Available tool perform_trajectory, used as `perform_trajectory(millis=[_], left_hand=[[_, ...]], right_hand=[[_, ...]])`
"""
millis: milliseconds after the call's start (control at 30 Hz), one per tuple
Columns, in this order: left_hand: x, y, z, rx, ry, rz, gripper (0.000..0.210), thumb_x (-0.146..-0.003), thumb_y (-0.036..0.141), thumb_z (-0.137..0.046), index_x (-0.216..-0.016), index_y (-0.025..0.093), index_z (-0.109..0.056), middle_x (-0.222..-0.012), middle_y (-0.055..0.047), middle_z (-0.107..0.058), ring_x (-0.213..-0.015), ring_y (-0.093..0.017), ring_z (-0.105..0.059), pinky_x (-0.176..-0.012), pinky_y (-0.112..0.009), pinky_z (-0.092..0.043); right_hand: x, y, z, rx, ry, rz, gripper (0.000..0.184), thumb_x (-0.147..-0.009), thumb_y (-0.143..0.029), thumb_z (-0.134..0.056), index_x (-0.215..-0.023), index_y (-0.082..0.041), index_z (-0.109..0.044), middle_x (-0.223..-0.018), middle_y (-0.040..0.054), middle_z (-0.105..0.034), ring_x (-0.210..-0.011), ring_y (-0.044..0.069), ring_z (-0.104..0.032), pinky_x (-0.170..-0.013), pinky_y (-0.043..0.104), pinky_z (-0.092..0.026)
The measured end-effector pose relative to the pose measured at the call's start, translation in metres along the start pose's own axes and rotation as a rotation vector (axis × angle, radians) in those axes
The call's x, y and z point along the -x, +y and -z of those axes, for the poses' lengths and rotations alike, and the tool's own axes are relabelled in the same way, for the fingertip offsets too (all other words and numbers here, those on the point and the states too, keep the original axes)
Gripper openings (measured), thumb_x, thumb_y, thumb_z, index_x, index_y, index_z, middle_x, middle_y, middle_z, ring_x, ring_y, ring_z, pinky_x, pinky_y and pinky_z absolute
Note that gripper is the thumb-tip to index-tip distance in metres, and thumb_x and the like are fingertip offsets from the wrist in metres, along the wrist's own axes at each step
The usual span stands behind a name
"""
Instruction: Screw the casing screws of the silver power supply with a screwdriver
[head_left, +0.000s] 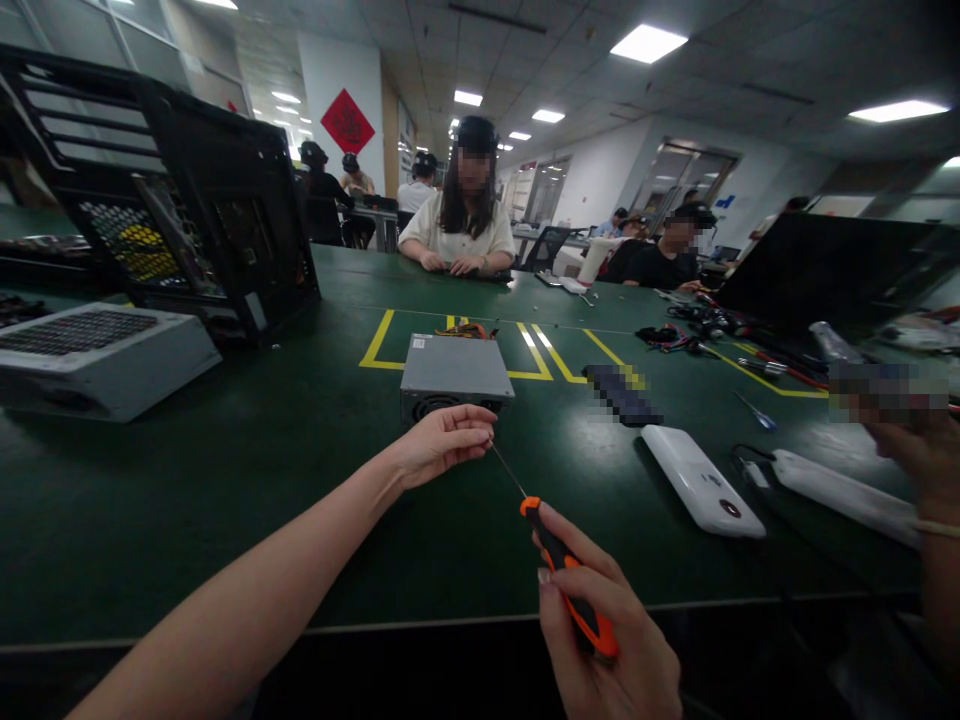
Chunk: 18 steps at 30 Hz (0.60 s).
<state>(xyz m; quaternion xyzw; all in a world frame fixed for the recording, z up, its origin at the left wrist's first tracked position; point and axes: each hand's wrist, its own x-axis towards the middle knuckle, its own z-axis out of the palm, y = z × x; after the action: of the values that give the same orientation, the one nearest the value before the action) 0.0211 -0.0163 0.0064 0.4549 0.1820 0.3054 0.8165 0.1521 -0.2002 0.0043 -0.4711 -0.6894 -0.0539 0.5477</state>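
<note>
My right hand is wrapped round the orange-and-black handle of a screwdriver, whose thin shaft points up and to the left. At the shaft's tip, the fingers of my left hand are pinched together; whatever small thing they hold is too tiny to make out. Just beyond the left hand lies a grey metal computer power supply, its fan side facing me and partly hidden by the fingers. Coloured cables stick out behind it.
A black computer case and another power supply stand at left. To the right lie a white device, a power strip and a small screwdriver. Another person's hand is at the right edge; a person sits opposite.
</note>
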Motion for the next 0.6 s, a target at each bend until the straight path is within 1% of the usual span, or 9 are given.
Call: perform_trajectory(millis=[100, 167, 267, 400, 500, 600], left_hand=[[-0.002, -0.003, 0.000, 0.049, 0.044, 0.028, 0.023, -0.070, 0.009, -0.067, -0.092, 0.012, -0.062, -0.080, -0.001, -0.061, -0.068, -0.006, -0.058, -0.066, -0.018, -0.047], [-0.003, -0.006, -0.001, 0.078, 0.050, 0.041, 0.025, -0.072, 0.008, -0.066, -0.096, 0.012, -0.062, -0.081, -0.003, -0.062, -0.070, -0.007, -0.059, -0.068, -0.018, -0.048], [-0.004, -0.010, -0.004, 0.119, 0.051, 0.059, 0.029, -0.074, 0.009, -0.063, -0.103, 0.010, -0.061, -0.089, -0.007, -0.064, -0.078, -0.009, -0.061, -0.076, -0.020, -0.048], [-0.006, -0.013, -0.008, 0.143, 0.080, 0.060, 0.024, -0.078, 0.007, -0.058, -0.102, 0.007, -0.061, -0.098, -0.012, -0.064, -0.089, -0.013, -0.061, -0.084, -0.023, -0.046], [-0.009, -0.015, -0.006, 0.111, 0.133, 0.072, 0.021, -0.081, 0.010, -0.055, -0.100, 0.007, -0.061, -0.097, -0.013, -0.065, -0.086, -0.013, -0.062, -0.082, -0.022, -0.047], [-0.010, -0.016, -0.003, 0.072, 0.151, 0.091, 0.020, -0.083, 0.015, -0.053, -0.100, 0.008, -0.061, -0.097, -0.013, -0.065, -0.082, -0.013, -0.063, -0.077, -0.022, -0.048]], right_hand=[[0.003, 0.003, -0.002, 0.093, -0.080, -0.035, 0.031, -0.077, -0.004, -0.050, -0.105, -0.016, -0.054, -0.118, 0.0136, -0.057, -0.104, 0.022, -0.058, -0.081, 0.034, -0.055], [0.007, 0.004, -0.004, 0.167, -0.097, -0.034, 0.032, -0.079, -0.005, -0.049, -0.109, -0.016, -0.054, -0.118, 0.0129, -0.057, -0.105, 0.021, -0.058, -0.084, 0.032, -0.053], [0.011, 0.009, -0.007, 0.184, -0.048, -0.048, 0.032, -0.080, -0.006, -0.048, -0.110, -0.016, -0.054, -0.119, 0.0121, -0.056, -0.106, 0.020, -0.057, -0.085, 0.032, -0.052], [0.010, 0.019, -0.015, 0.203, 0.006, -0.063, 0.032, -0.080, -0.008, -0.049, -0.111, -0.016, -0.054, -0.119, 0.0121, -0.056, -0.108, 0.021, -0.056, -0.087, 0.034, -0.051], [0.003, 0.026, -0.020, 0.245, 0.018, -0.071, 0.031, -0.082, -0.011, -0.048, -0.112, -0.017, -0.054, -0.119, 0.0115, -0.056, -0.107, 0.021, -0.056, -0.087, 0.036, -0.051], [-0.002, 0.030, -0.024, 0.282, 0.030, -0.086, 0.029, -0.083, -0.013, -0.047, -0.111, -0.018, -0.055, -0.117, 0.0109, -0.057, -0.105, 0.021, -0.057, -0.086, 0.037, -0.052]])
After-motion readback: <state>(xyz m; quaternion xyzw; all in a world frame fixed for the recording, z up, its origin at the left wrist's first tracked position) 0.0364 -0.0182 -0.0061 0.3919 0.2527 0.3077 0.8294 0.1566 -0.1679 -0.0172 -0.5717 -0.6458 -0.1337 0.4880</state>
